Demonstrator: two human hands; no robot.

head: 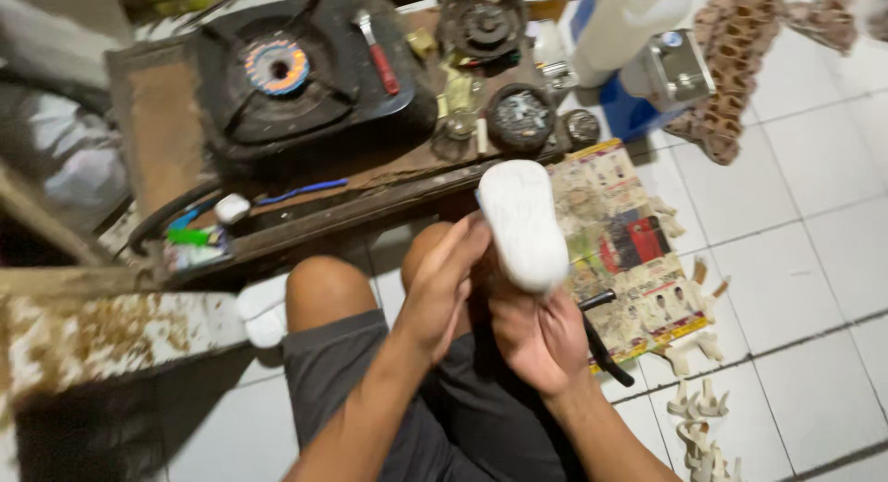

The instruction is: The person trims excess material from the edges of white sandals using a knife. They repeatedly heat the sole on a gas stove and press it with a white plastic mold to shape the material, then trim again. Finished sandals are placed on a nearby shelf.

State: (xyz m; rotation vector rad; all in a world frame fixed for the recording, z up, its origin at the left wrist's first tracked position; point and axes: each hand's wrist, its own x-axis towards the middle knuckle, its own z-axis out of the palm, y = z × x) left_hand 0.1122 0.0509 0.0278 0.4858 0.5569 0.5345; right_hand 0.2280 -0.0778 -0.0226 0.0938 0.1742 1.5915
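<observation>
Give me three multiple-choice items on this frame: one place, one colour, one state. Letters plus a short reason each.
1. Where does the red-handled tool lie?
A. on the black gas stove
B. on the floor tiles
C. on the person's lap

2. What colour is the shoe sole facing the camera?
A. black
B. white
C. red

3. How do the hands stand with the shoe?
A. both are off it
B. only the left touches it
C. the right hand grips it from below and the left hand rests against its side

Answers:
1. A, the tool sits on the stove top beside the burner.
2. B, the sole shows plain white against the printed paper on the floor.
3. C, right fingers wrap the lower end and left fingers press on the sole's edge.
</observation>
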